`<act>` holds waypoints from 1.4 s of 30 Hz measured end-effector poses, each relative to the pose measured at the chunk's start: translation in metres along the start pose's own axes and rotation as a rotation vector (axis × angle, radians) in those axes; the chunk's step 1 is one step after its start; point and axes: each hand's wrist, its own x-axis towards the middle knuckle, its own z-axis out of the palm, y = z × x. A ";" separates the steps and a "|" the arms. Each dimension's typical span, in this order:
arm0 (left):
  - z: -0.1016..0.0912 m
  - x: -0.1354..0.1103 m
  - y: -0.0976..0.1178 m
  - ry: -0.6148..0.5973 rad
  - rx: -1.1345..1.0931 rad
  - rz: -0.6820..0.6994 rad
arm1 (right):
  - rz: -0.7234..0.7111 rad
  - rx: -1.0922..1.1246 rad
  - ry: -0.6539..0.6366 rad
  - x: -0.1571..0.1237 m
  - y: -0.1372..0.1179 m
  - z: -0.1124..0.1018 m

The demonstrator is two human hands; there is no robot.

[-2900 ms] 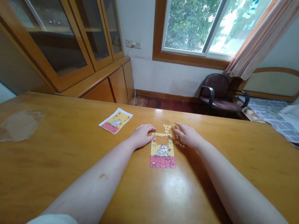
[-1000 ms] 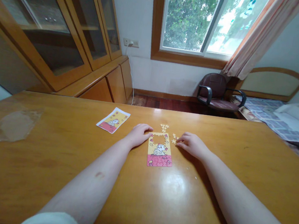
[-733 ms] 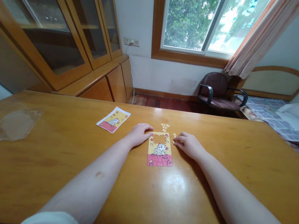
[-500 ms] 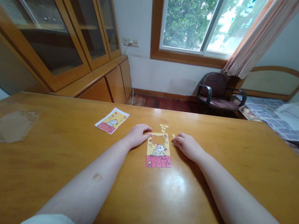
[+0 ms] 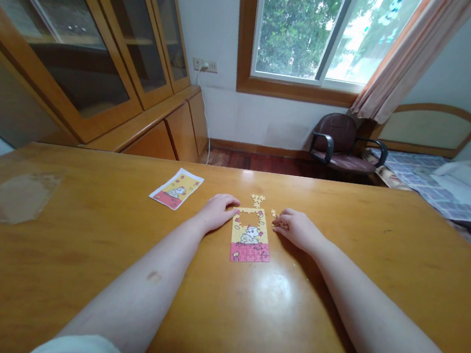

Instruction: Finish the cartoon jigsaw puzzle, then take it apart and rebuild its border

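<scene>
A jigsaw puzzle [image 5: 249,253] with a cartoon white animal on yellow and pink lies on the table in front of me, with a gap in its upper part. My left hand [image 5: 219,212] rests at its upper left edge, fingers apart and holding nothing, thumb side touching the border. Just right of the puzzle, my right hand [image 5: 295,228] has its fingers bent together at a small yellow puzzle piece, partly hidden by them. Several loose puzzle pieces [image 5: 257,200] lie face-down-looking and pale above the puzzle, and another loose piece [image 5: 273,212] is beside my right fingertips.
A printed picture card [image 5: 177,189] with the same design lies left of the puzzle. Farther left is a clear plastic bag [image 5: 22,196]. The wooden table [image 5: 123,323] spreads around both arms. Beyond it stand a cabinet [image 5: 156,126], an office chair [image 5: 338,140] and a bed [image 5: 425,171].
My right hand has shifted very slightly right, away from the puzzle's edge, with its fingers still bent. My left hand and the puzzle stay in place.
</scene>
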 end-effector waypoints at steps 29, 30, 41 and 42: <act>0.000 0.000 -0.001 0.003 0.012 0.002 | 0.289 0.412 -0.015 0.000 -0.040 0.016; 0.000 0.000 0.000 0.003 0.014 0.002 | 0.288 0.381 -0.018 0.000 -0.042 0.017; -0.004 -0.003 0.006 -0.018 0.039 -0.006 | -0.247 -0.021 -0.006 -0.010 -0.038 0.006; -0.005 -0.004 0.007 -0.027 0.049 -0.002 | -0.254 -0.047 -0.019 -0.011 -0.038 0.006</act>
